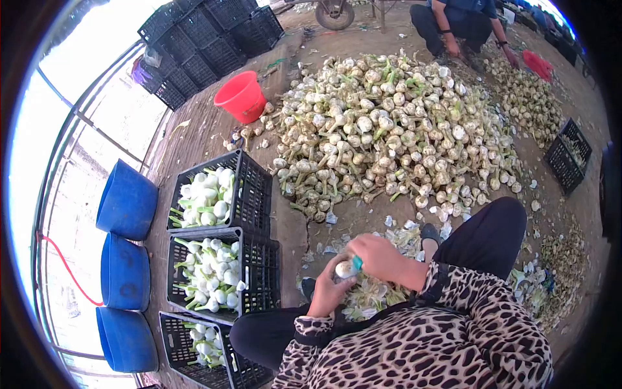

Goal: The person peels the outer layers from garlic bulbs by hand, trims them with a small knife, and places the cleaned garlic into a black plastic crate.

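My left hand [328, 288] is wrapped round a whitish garlic bulb [346, 269], held in front of my knees. Right above it, my right hand [376, 257] is closed, with a small teal thing [357, 262] showing at its fingers against the bulb. Most of that teal thing is hidden, and I cannot tell its kind. Loose peeled skins [372, 295] lie on the ground below both hands. Beyond them rises a large heap of unpeeled garlic [395, 129] with stems.
Black crates [259, 201] of cleaned white bulbs stand at my left, with blue tubs [126, 272] past them. A red bucket [241, 97] stands beside the heap. Black crates [201, 45] are stacked behind. Another person [457, 26] squats at the far side; a black crate [569, 155] is at right.
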Action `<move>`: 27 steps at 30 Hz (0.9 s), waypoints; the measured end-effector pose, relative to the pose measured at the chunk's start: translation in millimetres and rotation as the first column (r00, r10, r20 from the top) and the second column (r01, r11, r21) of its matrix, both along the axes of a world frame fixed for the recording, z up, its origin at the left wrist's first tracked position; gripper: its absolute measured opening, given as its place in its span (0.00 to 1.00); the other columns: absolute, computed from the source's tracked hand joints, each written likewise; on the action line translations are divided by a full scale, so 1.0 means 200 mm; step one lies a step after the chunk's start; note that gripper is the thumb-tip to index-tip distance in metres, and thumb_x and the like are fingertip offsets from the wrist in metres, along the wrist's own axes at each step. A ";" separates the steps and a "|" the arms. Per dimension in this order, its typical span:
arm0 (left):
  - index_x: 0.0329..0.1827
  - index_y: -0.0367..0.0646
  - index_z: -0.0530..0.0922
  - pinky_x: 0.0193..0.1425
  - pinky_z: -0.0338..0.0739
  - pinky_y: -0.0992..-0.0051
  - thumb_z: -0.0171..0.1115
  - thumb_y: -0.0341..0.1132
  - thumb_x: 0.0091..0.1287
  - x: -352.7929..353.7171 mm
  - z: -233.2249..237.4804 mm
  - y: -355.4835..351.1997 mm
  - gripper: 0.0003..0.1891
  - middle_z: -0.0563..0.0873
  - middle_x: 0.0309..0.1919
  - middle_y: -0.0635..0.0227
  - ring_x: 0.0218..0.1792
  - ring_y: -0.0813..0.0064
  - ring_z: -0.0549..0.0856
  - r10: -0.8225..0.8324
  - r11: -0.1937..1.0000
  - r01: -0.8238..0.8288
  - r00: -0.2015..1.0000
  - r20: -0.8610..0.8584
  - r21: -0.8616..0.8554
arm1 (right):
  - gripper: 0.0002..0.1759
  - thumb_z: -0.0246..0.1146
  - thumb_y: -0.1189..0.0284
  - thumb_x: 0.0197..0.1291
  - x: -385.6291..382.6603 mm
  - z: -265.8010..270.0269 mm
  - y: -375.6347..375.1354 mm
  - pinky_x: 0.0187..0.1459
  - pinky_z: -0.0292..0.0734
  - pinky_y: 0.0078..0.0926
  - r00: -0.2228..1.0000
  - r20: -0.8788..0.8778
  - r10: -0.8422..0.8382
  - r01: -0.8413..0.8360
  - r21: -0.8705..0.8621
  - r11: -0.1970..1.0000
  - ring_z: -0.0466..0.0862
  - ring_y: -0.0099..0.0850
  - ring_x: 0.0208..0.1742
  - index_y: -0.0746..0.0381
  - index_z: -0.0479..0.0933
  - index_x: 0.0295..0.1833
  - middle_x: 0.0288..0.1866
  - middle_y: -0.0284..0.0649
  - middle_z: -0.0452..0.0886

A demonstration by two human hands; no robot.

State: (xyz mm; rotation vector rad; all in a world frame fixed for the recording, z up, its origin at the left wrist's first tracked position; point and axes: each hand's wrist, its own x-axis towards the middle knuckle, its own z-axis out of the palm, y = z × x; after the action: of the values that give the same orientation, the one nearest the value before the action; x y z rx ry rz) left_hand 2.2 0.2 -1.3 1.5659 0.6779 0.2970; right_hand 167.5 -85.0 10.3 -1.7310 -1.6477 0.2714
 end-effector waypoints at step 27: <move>0.56 0.38 0.66 0.52 0.77 0.76 0.69 0.22 0.54 0.02 -0.04 -0.01 0.28 0.78 0.48 0.64 0.47 0.75 0.80 0.199 0.969 -0.146 0.938 0.284 -0.197 | 0.12 0.59 0.78 0.48 0.13 -0.10 -0.06 0.41 0.75 0.40 0.992 -0.089 -0.092 0.084 -0.082 0.993 0.80 0.44 0.42 0.63 0.71 0.42 0.38 0.47 0.77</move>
State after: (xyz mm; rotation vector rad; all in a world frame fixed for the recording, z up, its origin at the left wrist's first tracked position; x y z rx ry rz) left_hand 6.4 -1.2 -9.1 1.2618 0.5848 0.5821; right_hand 193.9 -98.0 -9.2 -1.8165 -1.5079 0.3737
